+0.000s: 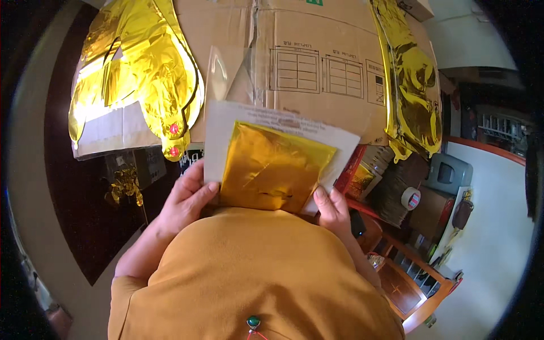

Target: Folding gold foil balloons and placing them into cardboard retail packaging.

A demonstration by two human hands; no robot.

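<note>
Close in front of my chest, a white printed sheet (345, 137) is held up with a folded gold foil piece (277, 164) lying flat on it. A clear plastic flap (218, 76) stands up past the sheet's far edge, so the two appear to be in a clear bag. My left hand (190, 195) pinches the sheet's left edge with the thumb on top. On the opposite side, my right hand (333, 207) grips the lower right corner near the foil, thumb on top. The fingers beneath are partly hidden.
Beyond the sheet lies a large flattened cardboard box (323, 28). A flat gold foil balloon (130, 62) with pink dots drapes over its left side, and another gold foil balloon (416, 85) over its right. A tape roll (411, 198) and wooden chair (402, 289) are at right.
</note>
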